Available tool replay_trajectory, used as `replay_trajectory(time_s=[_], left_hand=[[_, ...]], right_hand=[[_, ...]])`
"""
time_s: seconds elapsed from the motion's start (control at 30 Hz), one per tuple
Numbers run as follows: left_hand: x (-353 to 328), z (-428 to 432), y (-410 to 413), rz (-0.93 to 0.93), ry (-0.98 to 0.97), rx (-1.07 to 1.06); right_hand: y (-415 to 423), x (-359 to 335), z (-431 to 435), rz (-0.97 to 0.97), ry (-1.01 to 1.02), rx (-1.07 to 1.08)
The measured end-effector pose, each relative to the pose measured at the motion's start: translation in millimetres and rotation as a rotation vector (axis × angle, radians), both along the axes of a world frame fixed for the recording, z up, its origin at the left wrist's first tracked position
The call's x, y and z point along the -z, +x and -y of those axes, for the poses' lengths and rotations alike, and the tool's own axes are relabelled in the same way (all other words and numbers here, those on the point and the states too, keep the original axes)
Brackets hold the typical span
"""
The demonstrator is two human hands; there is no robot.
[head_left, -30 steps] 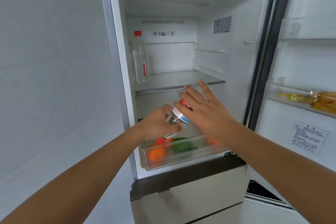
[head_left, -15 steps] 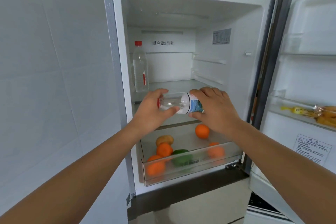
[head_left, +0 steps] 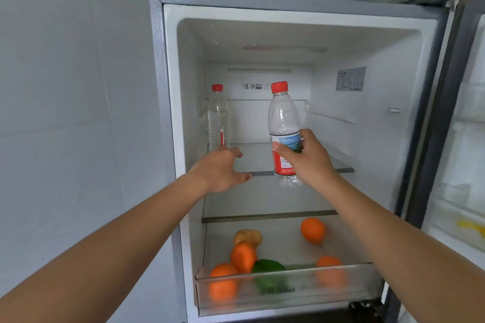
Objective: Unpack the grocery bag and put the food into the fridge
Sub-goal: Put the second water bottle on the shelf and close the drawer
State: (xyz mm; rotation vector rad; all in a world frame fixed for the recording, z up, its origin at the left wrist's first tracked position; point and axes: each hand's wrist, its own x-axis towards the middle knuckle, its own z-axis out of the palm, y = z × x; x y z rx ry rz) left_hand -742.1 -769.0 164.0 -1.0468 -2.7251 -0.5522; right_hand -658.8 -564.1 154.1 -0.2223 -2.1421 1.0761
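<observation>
Red-capped bottles: two; right hand (head_left: 309, 162) grips one bottle (head_left: 284, 123), left hand (head_left: 223, 170) spread, empty. Oranges: five.

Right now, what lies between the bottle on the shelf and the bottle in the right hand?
Head view: only bare shelf between standing bottle and held bottle.

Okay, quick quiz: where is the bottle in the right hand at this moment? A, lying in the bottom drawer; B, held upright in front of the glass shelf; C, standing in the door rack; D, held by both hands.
B: the right hand alone grips the bottle upright, cap up, before the glass shelf; the left hand is open.
</observation>
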Motion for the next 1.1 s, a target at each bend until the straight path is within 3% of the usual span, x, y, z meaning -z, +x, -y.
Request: replay_trajectory(time_s=[0.37,0.63,1.1], left_hand=[[0,-23,-13,-0.046,-0.257,-0.202],[4,-19,-19,-0.048,-0.31,-0.287],[22,-16,-9,-0.019,-0.348,-0.323]], right_hand=[[-110,-28,-11,-0.018,-0.149,-0.227],[-183,-8,-21,0.093,-0.126,-0.196],[-209,3,-30,0.178,-0.017,-0.256]])
